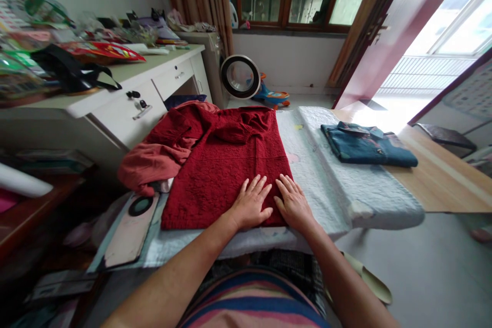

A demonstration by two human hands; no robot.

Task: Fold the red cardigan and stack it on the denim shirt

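Note:
A dark red textured garment (219,174) lies spread on a table covered with a pale blue quilted cloth (319,179). My left hand (251,202) rests flat on its lower right part, fingers stretched out. Beside it my right hand (294,202) lies palm down along the garment's right edge, fingers slightly spread. Neither hand grips the fabric. Near the top of the garment the cloth bunches into loose folds. At its left, a coral-pink cloth (154,164) sits crumpled and partly under the red one.
A folded dark blue garment (365,144) lies at the right, near the bare wooden tabletop (442,174). A phone (132,228) with a round dark camera ring is at the front left corner. A cluttered white desk (134,79) stands left; a slipper (369,279) is on the floor.

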